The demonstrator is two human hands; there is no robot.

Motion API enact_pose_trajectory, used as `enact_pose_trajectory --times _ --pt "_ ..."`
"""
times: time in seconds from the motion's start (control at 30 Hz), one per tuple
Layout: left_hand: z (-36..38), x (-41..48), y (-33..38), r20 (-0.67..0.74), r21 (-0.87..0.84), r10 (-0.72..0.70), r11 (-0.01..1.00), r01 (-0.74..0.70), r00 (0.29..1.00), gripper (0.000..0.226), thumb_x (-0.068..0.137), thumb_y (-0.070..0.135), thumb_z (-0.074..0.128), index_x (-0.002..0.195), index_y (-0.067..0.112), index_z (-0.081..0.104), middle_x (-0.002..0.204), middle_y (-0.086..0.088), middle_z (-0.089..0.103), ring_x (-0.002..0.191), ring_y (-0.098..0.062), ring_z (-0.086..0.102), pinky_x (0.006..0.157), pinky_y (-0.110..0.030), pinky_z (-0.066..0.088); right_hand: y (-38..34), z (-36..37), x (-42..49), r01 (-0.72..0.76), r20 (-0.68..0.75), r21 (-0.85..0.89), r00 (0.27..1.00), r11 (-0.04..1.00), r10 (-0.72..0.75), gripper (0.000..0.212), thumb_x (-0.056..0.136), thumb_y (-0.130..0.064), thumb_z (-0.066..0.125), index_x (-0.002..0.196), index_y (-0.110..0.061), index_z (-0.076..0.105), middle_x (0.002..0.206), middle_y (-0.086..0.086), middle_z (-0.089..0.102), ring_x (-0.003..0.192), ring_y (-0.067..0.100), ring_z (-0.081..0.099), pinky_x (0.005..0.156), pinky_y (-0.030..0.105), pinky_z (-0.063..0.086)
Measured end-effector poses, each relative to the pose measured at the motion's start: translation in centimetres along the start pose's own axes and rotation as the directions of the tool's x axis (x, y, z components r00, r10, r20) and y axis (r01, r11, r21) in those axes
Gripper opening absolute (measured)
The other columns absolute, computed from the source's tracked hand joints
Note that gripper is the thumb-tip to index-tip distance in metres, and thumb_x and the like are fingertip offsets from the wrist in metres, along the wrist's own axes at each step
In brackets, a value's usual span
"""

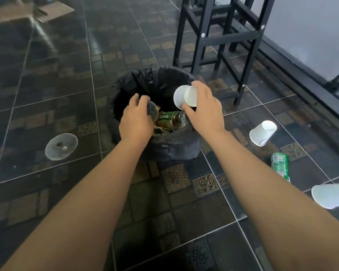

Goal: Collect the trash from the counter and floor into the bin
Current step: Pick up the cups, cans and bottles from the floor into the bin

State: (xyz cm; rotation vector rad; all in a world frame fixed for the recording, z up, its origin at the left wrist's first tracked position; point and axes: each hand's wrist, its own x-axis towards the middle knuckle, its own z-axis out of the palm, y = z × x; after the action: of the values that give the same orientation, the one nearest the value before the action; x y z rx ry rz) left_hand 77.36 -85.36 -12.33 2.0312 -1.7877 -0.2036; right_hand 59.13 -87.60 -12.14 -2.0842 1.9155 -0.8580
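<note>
Bin sits below both hands, the left hand clasping a clear plastic cup, the right hand pinching two white paper cups near the rim, where an off-centre release could spill them onto the floor tiles.

black stool frame, dark patterned tile floor, grey wall

Floor was dark glossy tile with patterned insets. On it stood a bin lined with a black bag, and a black metal frame. A clear lid lay left of the bin. Right of it: two white cups on their sides, a green can between them.
</note>
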Motion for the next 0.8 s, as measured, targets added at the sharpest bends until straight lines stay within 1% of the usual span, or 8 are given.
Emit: enact_pose_trajectory --times 0.07,0.13,0.23,0.3,0.47,0.53,0.63,0.8 --pt "0.2 0.2 0.0 0.061 0.022 -0.013 1.000 0.012 0.998 0.050 0.095 0.028 0.058 0.143 0.029 0.043 0.158 0.001 0.028 0.131 -0.029 0.045 0.095 -0.044 0.047 0.3 0.6 0.5 -0.025 0.042 -0.105 0.999 0.994 0.030 0.060 0.093 -0.039 0.058 0.145 -0.022 0.035 0.159 -0.001 0.026 0.141 0.022 0.035 0.117 0.046 0.021" --pt "0.2 0.3 0.2 0.092 0.064 0.004 0.998 -0.010 0.996 0.051 0.099 0.045 0.046 0.148 0.030 0.039 0.160 0.001 0.025 0.137 -0.026 0.039 0.105 -0.043 0.040 0.5 0.8 0.6 -0.047 0.074 -0.166 0.995 0.985 0.060 0.063 0.095 -0.047 0.052 0.149 -0.023 0.032 0.162 0.000 0.018 0.148 0.020 0.020 0.120 0.047 0.013" --pt "0.1 0.1 0.5 0.115 0.102 0.039 0.993 -0.051 0.993 0.053 0.103 0.050 0.028 0.149 0.026 0.038 0.159 -0.001 0.028 0.145 -0.023 0.027 0.116 -0.042 0.021 0.9 0.5 0.0 -0.047 0.083 -0.159 0.995 0.986 0.061 0.063 0.098 -0.050 0.043 0.152 -0.022 0.029 0.163 0.001 0.017 0.150 0.018 0.015 0.121 0.045 0.010" --pt "0.2 -0.2 0.7 0.096 0.126 0.072 0.988 -0.084 0.993 0.054 0.103 0.049 0.026 0.148 0.023 0.040 0.157 -0.004 0.033 0.145 -0.023 0.026 0.118 -0.042 0.017 1.4 0.2 -0.6 -0.038 0.067 -0.130 0.997 0.991 0.047 0.060 0.100 -0.048 0.039 0.152 -0.021 0.029 0.162 0.000 0.019 0.149 0.017 0.015 0.121 0.042 0.010" --pt "1.1 -1.6 3.5 0.015 0.118 0.210 0.971 -0.210 0.978 0.055 0.102 0.046 0.029 0.147 0.017 0.044 0.152 -0.006 0.041 0.143 -0.024 0.032 0.117 -0.042 0.018 3.6 -0.9 -3.3 -0.058 0.005 -0.045 0.998 0.997 0.058 0.054 0.102 -0.044 0.036 0.150 -0.019 0.035 0.159 0.001 0.029 0.147 0.015 0.023 0.121 0.040 0.015" --pt "1.8 -2.4 5.6 -0.003 0.085 0.272 0.959 -0.271 0.962 0.056 0.102 0.046 0.029 0.147 0.015 0.042 0.153 -0.007 0.040 0.144 -0.024 0.031 0.117 -0.042 0.019 5.4 -1.7 -4.6 -0.106 -0.013 -0.035 0.994 0.994 0.106 0.053 0.102 -0.043 0.037 0.149 -0.018 0.035 0.158 0.001 0.032 0.146 0.017 0.027 0.120 0.040 0.017" --pt "3.5 -3.7 9.6 -0.007 0.026 0.354 0.935 -0.353 0.935 0.056 0.103 0.044 0.029 0.148 0.013 0.039 0.154 -0.008 0.037 0.145 -0.024 0.027 0.119 -0.041 0.017 8.8 -3.2 -6.8 -0.199 -0.056 -0.028 0.979 0.980 0.197 0.052 0.101 -0.041 0.041 0.147 -0.016 0.038 0.153 0.004 0.040 0.140 0.024 0.037 0.118 0.042 0.025" --pt "7.6 -6.3 16.2 0.046 0.027 0.528 0.848 -0.530 0.848 0.055 0.102 0.040 0.029 0.145 0.008 0.043 0.151 -0.011 0.042 0.144 -0.027 0.029 0.120 -0.042 0.015 15.0 -5.9 -10.9 -0.396 -0.095 -0.053 0.916 0.917 0.390 0.050 0.098 -0.037 0.049 0.141 -0.014 0.042 0.144 0.008 0.049 0.131 0.030 0.047 0.111 0.044 0.035"
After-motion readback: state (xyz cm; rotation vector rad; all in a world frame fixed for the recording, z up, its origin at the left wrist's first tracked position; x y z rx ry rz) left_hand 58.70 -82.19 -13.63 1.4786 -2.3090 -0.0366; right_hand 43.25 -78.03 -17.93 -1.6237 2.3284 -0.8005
